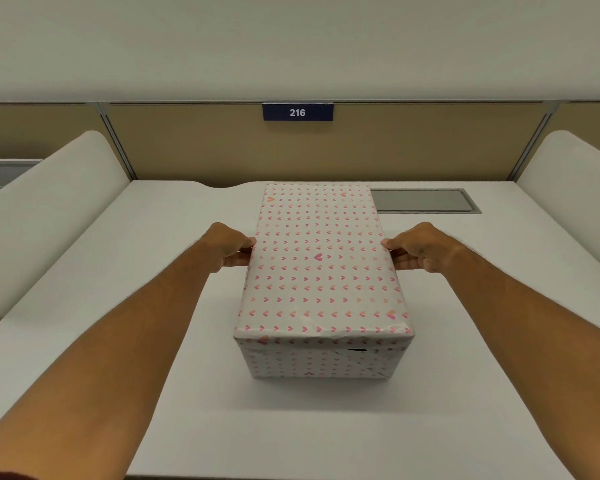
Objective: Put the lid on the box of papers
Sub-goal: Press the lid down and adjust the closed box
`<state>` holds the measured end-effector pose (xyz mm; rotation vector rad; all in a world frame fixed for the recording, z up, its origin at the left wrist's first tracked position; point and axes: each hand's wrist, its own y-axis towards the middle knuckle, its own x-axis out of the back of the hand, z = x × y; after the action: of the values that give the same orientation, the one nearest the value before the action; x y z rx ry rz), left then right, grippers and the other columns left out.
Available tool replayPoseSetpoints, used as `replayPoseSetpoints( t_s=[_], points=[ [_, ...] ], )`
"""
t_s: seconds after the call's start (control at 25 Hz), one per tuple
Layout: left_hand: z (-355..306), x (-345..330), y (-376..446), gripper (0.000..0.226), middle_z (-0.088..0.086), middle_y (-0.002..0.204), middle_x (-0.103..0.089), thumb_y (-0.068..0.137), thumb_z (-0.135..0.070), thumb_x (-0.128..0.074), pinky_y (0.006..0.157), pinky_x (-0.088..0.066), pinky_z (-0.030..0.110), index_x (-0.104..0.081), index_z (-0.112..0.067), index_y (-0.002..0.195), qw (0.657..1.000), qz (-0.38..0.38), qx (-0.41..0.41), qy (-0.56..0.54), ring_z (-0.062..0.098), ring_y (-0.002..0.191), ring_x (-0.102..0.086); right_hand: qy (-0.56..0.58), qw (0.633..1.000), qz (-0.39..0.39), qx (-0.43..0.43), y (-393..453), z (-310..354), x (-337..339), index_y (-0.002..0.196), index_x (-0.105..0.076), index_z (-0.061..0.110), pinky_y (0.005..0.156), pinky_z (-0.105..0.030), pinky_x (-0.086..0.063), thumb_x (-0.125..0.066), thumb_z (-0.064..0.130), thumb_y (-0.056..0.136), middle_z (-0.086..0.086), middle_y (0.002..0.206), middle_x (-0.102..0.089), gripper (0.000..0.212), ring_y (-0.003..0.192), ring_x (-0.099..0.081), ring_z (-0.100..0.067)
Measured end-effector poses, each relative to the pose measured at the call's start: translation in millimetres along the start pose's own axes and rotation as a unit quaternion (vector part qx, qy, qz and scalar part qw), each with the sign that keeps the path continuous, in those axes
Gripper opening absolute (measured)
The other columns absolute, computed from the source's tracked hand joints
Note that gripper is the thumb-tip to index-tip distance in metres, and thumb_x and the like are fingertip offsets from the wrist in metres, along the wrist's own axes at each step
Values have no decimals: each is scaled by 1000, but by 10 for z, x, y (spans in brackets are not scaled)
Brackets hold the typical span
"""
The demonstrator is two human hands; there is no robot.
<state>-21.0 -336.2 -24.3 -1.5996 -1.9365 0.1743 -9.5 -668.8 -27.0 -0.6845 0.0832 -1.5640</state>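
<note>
A single head-worn view looks forward and steeply down across the white table (153,393) toward the beige partition (395,150) (wide-angle, edges bowed), close enough that both forearms fill the lower corners.

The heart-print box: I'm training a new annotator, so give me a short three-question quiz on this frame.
1. True or false: the lid sits on the box.
2. Where does each hand hold the lid?
A. the near corners
B. the long side edges, one hand per side
C. the far end
3. Fill in: the blue sign on the partition reads ___.

Key
1. True; it covers the box on the white desk.
2. B; left hand and right hand each have a grip on a side edge.
3. 216
</note>
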Motion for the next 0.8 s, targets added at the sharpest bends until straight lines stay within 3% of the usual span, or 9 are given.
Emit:
replayPoseSetpoints(
  t_s=[0.24, 0.64, 0.8],
  points=[
    [-116, -28, 111, 17, 11, 91, -72, 83, -17, -73, 53, -59, 36, -63, -4, 89, 1000, -10, 20, 20, 26, 74, -73, -4, 1000, 18, 1, 214, 135, 31, 88, -63, 0, 49, -34, -59, -74, 11, 83, -14, 82, -73, 17, 67, -73, -24],
    [-223, -25, 243, 14, 18, 92, -72, 85, -7, -71, 68, -59, 42, -64, 2, 93, 999, -4, 43, 16, 30, 79, -71, 5, 996, 89, -27, 472, 286, 128, 93, -63, -3, 80, -49, -60, -72, 6, 84, -19, 88, -74, 16, 74, -74, -30],
    [-218, -2, 246, 18, 18, 92, -71, 86, -6, -70, 82, -58, 46, -63, 4, 99, 999, -15, 43, 5, 30, 80, -70, 6, 993, 112, -20, 558, 351, 100, 99, -63, -6, 83, -50, -59, -71, 6, 85, -21, 93, -74, 20, 82, -74, -32]
  ],
)
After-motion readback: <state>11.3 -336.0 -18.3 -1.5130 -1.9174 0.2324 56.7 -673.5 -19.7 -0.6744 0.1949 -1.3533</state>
